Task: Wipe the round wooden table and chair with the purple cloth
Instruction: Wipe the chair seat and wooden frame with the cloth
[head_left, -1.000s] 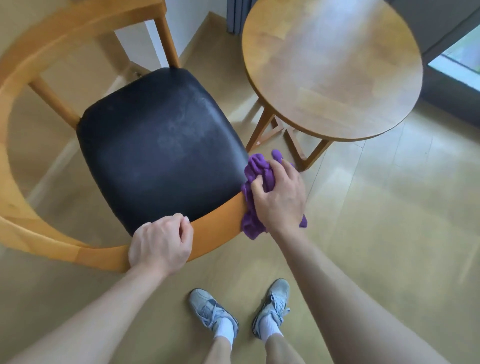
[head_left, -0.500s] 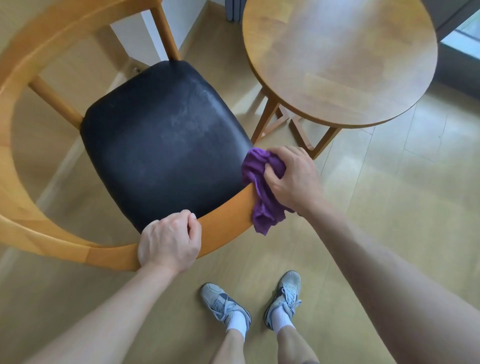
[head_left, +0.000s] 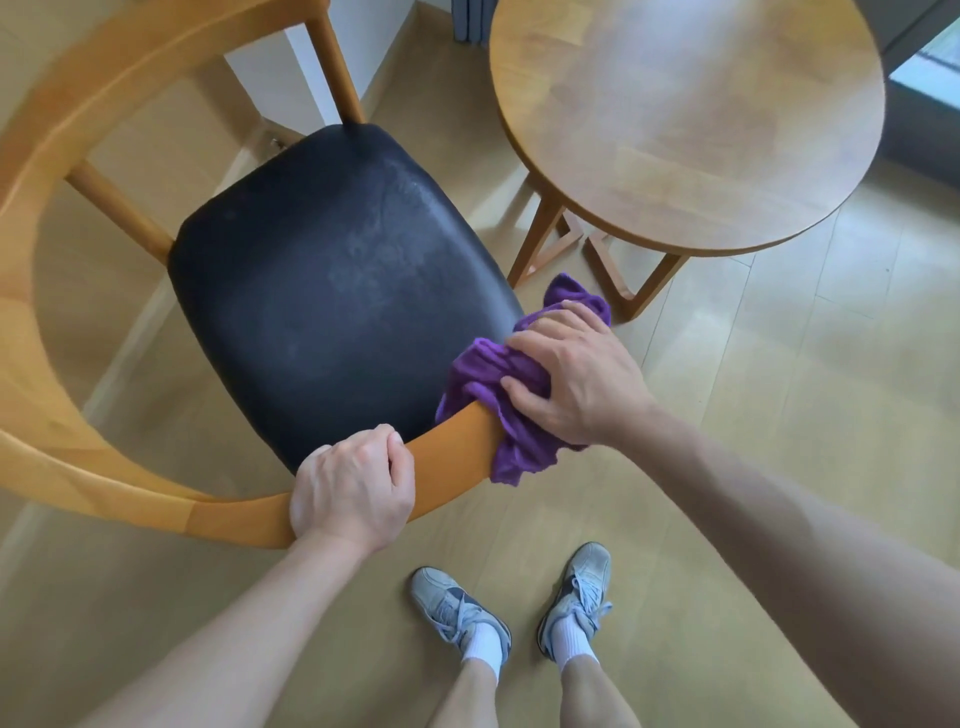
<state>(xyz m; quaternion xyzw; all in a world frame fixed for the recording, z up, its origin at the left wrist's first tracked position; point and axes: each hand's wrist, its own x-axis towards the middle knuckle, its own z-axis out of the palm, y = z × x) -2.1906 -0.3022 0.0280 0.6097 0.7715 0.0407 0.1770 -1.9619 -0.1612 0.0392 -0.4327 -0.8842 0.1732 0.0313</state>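
Wooden chair (head_left: 78, 156) stood at left, its curved rail running toward the lower right. The left hand (head_left: 353, 488) gripped that rail, fingers curled over it. At the rail's end the right hand (head_left: 576, 384) pressed the bunched purple cloth (head_left: 483, 384), thumb pinching it. The round surface (head_left: 685, 124) stood beyond.

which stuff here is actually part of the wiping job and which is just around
Part of the job:
- crumpled purple cloth, held by the right hand against the chair rail
- curved wooden chair with black padded seat, rail gripped by the left hand
- round wooden table

Just around:
- grey lace-up sneakers on the person's feet
- pale wood-plank floor
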